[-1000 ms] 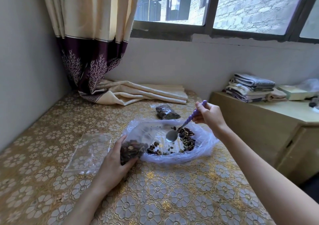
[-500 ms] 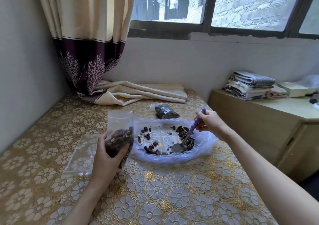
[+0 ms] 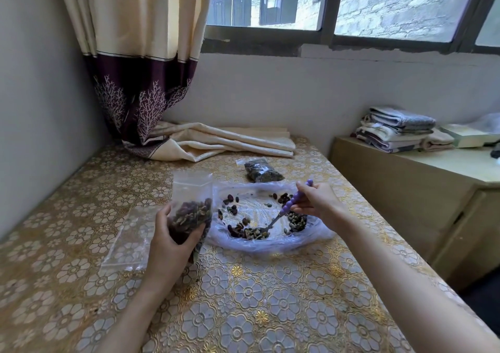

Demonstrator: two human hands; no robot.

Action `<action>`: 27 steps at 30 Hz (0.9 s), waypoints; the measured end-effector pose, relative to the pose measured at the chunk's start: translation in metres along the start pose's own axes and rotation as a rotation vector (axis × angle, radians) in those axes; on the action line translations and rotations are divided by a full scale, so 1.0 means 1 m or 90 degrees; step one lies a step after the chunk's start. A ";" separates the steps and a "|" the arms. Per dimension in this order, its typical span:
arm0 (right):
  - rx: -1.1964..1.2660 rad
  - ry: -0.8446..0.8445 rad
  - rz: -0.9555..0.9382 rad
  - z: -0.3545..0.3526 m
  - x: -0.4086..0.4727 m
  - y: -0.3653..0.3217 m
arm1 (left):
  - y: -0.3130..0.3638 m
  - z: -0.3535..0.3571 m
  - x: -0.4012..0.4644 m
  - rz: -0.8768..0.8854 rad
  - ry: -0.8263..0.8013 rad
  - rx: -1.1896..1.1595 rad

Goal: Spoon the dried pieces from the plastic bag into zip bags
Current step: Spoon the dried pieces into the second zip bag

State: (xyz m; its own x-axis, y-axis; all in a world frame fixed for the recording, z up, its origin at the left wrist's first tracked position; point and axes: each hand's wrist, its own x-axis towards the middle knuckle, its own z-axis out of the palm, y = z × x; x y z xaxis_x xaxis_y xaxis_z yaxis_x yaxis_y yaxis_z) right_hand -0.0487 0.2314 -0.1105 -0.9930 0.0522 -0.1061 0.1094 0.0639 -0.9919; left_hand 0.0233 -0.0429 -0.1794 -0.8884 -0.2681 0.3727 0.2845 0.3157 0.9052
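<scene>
While left hand [image 3: 173, 240] holds zip bag [image 3: 192, 206] upright, grip curled round its filled lower half, mouth stays up to receive pieces. Right hand [image 3: 315, 200] pinches purple spoon [image 3: 281, 212] handle, bowl down among dried pieces [image 3: 253, 232] at 6 o'clock of plastic bag [image 3: 270, 217], spread flat on desk [image 3: 243, 298]. Sealed full bag [image 3: 262, 172] at 12 o'clock; empty zip bag [image 3: 130, 240] at 9 o'clock, likely next.

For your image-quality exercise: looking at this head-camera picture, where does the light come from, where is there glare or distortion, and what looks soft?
Head view: daylight enters through the window at the back; the clear plastic bag and the gold tablecloth catch sheen; wide-angle bending curves the wall and window frame at the edges; the dried pieces and the spoon look sharp, while the folded towels look slightly soft.
</scene>
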 end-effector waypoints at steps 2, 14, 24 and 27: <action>0.023 -0.002 0.014 0.001 -0.001 0.003 | 0.000 0.000 0.000 0.003 -0.016 0.014; 0.125 0.088 -0.004 -0.009 0.005 0.010 | 0.006 0.001 -0.003 0.009 -0.074 0.057; 0.189 0.099 -0.102 0.009 0.009 -0.046 | 0.006 0.001 -0.004 0.003 -0.071 0.071; 0.190 0.080 -0.132 0.025 0.005 -0.065 | 0.006 0.001 -0.004 0.003 -0.076 0.081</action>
State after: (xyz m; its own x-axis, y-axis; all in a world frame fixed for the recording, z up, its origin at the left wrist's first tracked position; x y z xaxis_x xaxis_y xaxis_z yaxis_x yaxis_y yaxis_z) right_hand -0.0624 0.2026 -0.0481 -0.9773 0.1918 0.0899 -0.1295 -0.2054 -0.9701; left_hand 0.0279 -0.0397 -0.1756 -0.9260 -0.1586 0.3427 0.2471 0.4315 0.8676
